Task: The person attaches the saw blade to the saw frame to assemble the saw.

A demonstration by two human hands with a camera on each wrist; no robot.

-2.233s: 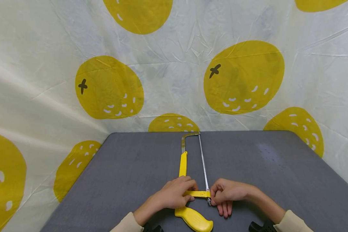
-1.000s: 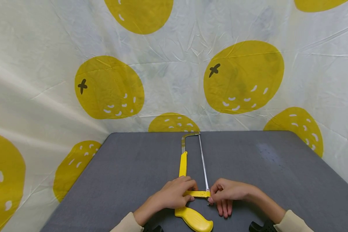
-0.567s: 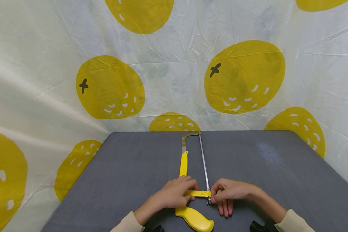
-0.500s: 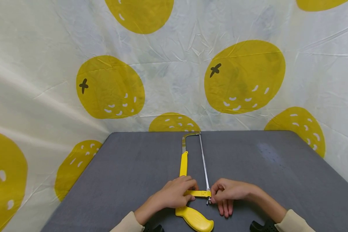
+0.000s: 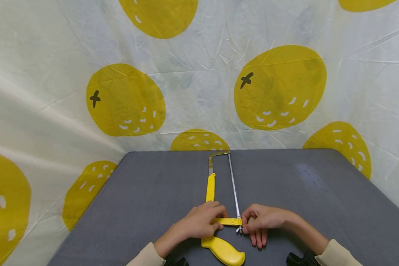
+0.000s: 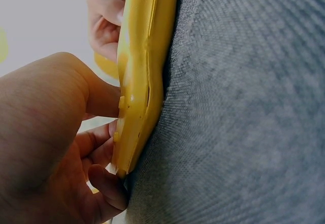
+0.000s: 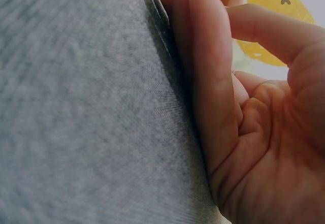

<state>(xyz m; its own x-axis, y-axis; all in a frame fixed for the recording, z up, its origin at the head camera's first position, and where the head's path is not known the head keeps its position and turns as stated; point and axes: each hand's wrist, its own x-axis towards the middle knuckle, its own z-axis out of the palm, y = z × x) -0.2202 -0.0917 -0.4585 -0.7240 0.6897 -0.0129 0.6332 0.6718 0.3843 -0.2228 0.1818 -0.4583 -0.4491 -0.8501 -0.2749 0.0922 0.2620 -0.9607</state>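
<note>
A hacksaw (image 5: 210, 186) with a yellow frame and handle lies flat on the grey table, its thin blade (image 5: 234, 184) running along the right side. My left hand (image 5: 202, 220) grips the frame just ahead of the handle (image 5: 223, 252), thumb and fingers on either side of the yellow crosspiece (image 5: 231, 221). At the blade's near end sits a small metal wing nut (image 5: 239, 229). The thumb and index finger of my right hand (image 5: 264, 218) pinch at its right side, while the other fingers rest on the table. In the right wrist view those fingers hide the nut.
The grey cloth-covered table (image 5: 159, 184) stretches out on both sides of the saw. Behind and to the left hangs a pale curtain (image 5: 199, 92) with large yellow fruit prints, meeting the table's far edge.
The wing nut has turned between frames, its wings now at a different angle, with small shifts of the right thumb and index finger. My left hand and the hacksaw have stayed in place.
</note>
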